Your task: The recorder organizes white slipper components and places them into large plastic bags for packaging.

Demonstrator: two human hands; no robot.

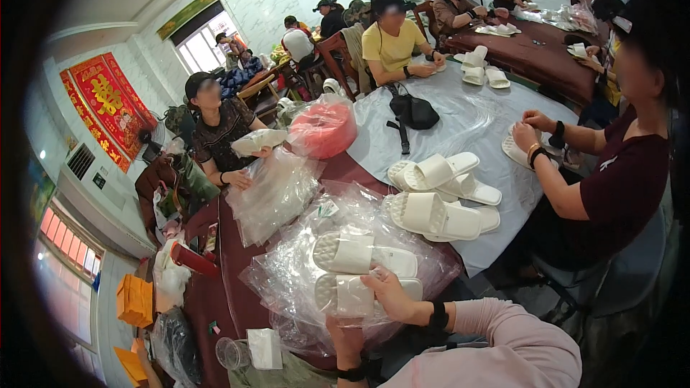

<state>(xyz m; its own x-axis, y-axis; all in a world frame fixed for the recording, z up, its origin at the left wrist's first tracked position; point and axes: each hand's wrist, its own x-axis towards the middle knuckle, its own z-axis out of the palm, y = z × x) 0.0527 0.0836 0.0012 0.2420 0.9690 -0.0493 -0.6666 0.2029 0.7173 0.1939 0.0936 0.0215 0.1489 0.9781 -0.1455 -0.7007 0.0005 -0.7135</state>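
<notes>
We are closing our right hand (pixel 392 293) over the nearer white slipper (pixel 352 294) atop the clear bags (pixel 287 280), left hand's (pixel 343 330) grip untellable, while loose slippers (pixel 438 194) are waiting unbagged beyond.

Pale pink long sleeve on right arm; black wristband at right hand (pixel 392 293); black band on left wrist.

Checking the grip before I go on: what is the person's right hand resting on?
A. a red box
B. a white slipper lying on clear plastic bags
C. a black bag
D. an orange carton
B: the right hand lies on the nearer white slipper, which sits atop the clear plastic bags; the left hand is hidden under the bags.
</notes>
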